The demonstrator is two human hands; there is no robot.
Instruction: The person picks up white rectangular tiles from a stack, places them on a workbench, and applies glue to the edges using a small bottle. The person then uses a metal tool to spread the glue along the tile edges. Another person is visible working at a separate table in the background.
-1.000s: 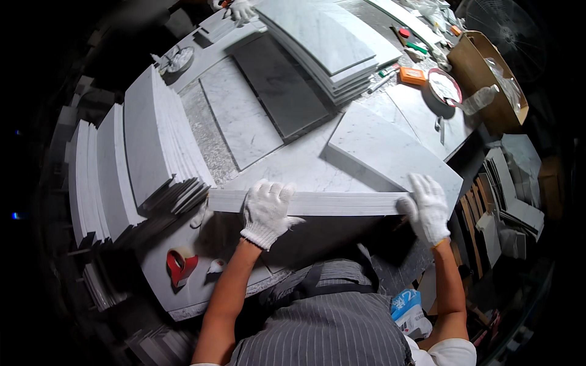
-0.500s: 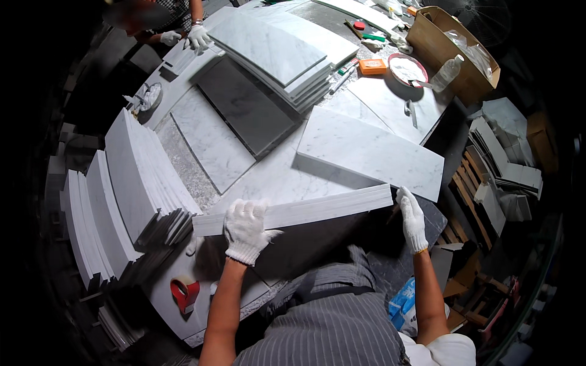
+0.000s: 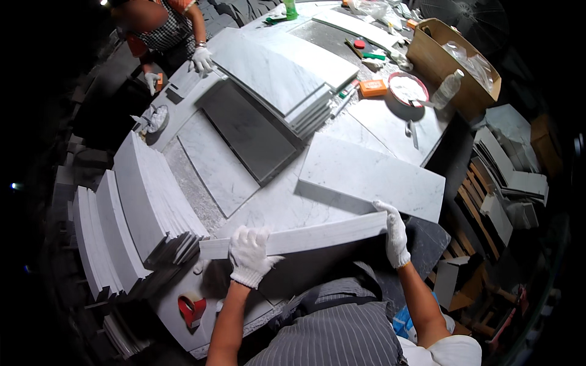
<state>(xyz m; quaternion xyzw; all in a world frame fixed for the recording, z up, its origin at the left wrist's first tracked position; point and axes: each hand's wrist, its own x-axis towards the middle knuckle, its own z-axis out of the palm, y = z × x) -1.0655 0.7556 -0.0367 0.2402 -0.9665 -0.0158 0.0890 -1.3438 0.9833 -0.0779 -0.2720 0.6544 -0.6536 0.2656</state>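
Since half a second ago the long marble strip [image 3: 305, 239] has tilted a little, its right end riding higher, and the right hand [image 3: 395, 235] has slid up around that end. Both gloved hands are clamped on the strip: the left hand [image 3: 249, 255] wraps over it left of its middle, fingers curled across the top face, while the right hand grips the far right end. The strip lies across the near edge of the tabletop [image 3: 287, 204], just in front of the person's striped apron [image 3: 332, 329].

Stone this thin and long looks stiff, fairly heavy and brittle; it would likely snap if carried by one end, so a spread two-handed hold suits it.

Just beyond the strip lies a wide white marble slab [image 3: 372, 174]. Left of the strip stand upright stacked tiles [image 3: 152, 201]. Farther beyond, a dark grey tile [image 3: 250, 128] and a stack of white slabs [image 3: 281, 76]. Farthest off, a co-worker's gloved hand [image 3: 201, 60] rests on the tabletop.
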